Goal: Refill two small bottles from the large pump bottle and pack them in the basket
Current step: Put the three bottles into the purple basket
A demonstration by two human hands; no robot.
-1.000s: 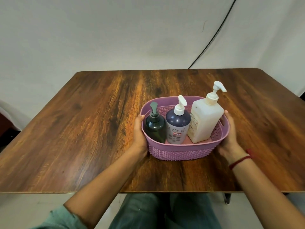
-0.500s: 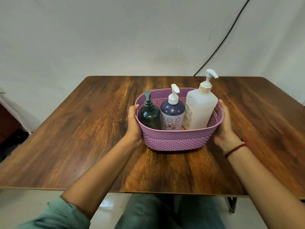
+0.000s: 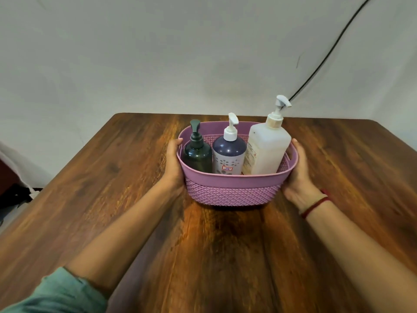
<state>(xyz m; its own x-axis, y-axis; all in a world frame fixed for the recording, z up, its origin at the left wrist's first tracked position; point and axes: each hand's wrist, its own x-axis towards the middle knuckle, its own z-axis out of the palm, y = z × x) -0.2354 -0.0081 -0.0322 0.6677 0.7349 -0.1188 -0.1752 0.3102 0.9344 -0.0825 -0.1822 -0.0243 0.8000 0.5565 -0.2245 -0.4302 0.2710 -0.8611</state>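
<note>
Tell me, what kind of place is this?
Likely a plain room, maybe a makeshift recording spot: a wooden table against a bare white wall, a black cable trailing down it, and a purple basket of pump bottles.

We have moved the basket (image 3: 234, 193) away from us. A second ago it sat about midway across the desk (image 3: 112, 177); now its far rim lies near the desk's far edge. Whether it slid or was carried we cannot tell. The left grip (image 3: 174, 163) and right grip (image 3: 297, 172) have travelled with it on its two ends, and our forearms reach further out over the wood. The dark green bottle (image 3: 197, 158), the purple bottle (image 3: 229, 154) and the large pump bottle (image 3: 267, 150) have ridden along inside. Our view has lifted too: more wall shows, and the desk's near edge has dropped out of sight.
</note>
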